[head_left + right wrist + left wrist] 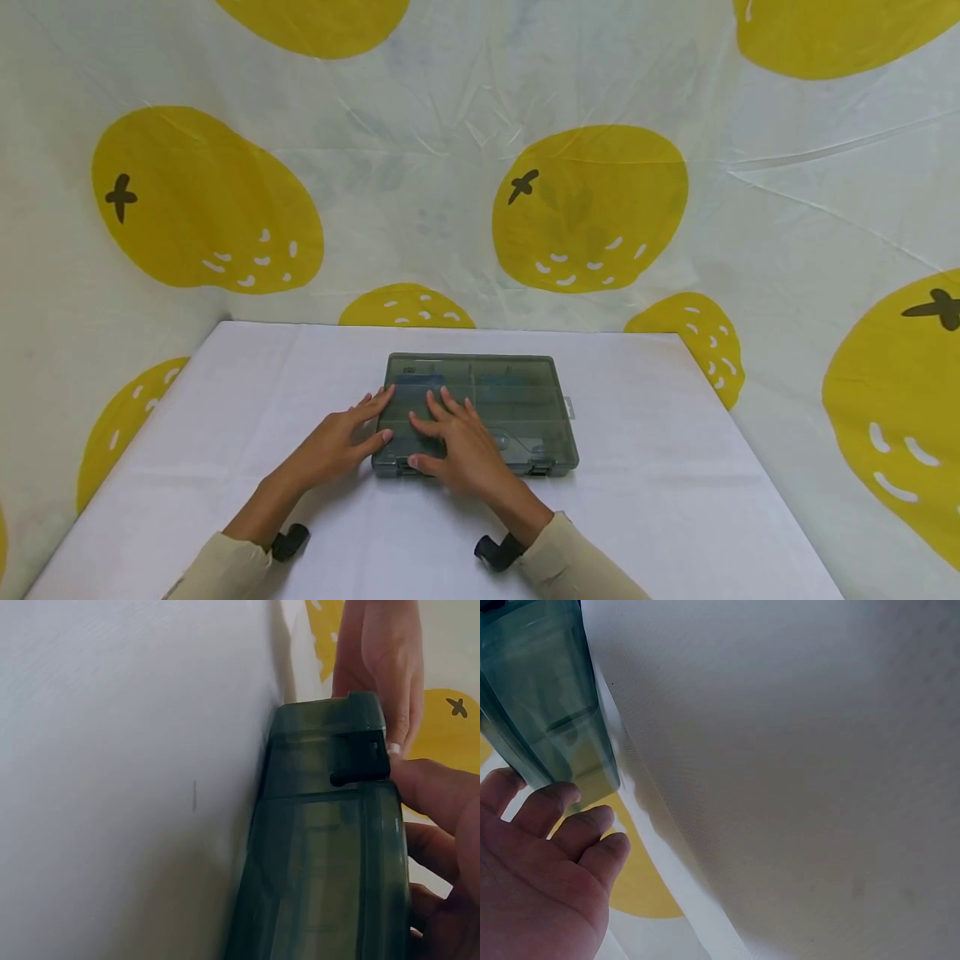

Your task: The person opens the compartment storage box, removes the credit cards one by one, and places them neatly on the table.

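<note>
A shut, see-through dark green compartment box [517,408] lies flat on the table. My left hand [330,446] rests at its left edge, with fingertips and thumb touching the lid's border. The fingers of my right hand [465,450] spread over the left part of the lid, and its thumb lies at the front edge by the left latch. In the right wrist view that thumb touches the rim beside a dark latch [360,759]. The left wrist view has the left fingers loosely bent against the box's side [540,690]. Bluish and pale contents show dimly through the lid.
A white cloth covers the table [675,467]. A second front latch [540,467] sits to the right, and a clear hanging tab [569,407] sticks out of the box's right side. Behind hangs a white curtain [420,208] printed with yellow fruit.
</note>
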Tool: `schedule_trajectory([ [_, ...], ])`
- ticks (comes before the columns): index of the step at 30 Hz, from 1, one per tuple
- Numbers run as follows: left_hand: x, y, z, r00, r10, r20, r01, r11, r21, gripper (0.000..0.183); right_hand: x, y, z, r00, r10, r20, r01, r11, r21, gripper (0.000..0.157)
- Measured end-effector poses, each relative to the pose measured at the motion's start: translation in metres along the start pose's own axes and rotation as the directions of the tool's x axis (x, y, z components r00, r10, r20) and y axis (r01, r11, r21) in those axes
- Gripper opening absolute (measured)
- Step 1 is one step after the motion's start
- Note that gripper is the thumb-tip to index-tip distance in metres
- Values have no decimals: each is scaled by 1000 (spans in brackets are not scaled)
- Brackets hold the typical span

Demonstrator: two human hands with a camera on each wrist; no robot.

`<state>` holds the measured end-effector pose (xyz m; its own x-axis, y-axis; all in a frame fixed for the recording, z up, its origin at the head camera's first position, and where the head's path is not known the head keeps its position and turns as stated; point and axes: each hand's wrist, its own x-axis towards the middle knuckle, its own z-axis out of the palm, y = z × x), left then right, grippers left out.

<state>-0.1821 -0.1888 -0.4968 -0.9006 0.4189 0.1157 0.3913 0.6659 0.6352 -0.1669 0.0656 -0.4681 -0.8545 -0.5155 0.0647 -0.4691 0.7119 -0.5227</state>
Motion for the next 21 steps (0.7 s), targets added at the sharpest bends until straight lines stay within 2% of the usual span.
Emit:
schedule_trajectory([
  [9, 0, 0, -1, 1000, -4, 3, 4, 1000, 5, 75, 3, -5, -3, 998, 57, 10, -58, 996, 71, 66],
  [16, -1, 1, -1, 1000, -25, 3, 25, 1000, 14, 75, 5, -7, 0, 998, 61, 19, -60, 998, -13, 81],
  [21, 0, 3, 0, 1000, -22, 7, 22, 1000, 9, 75, 3, -4, 1, 999, 50, 15, -50, 999, -13, 86],
])
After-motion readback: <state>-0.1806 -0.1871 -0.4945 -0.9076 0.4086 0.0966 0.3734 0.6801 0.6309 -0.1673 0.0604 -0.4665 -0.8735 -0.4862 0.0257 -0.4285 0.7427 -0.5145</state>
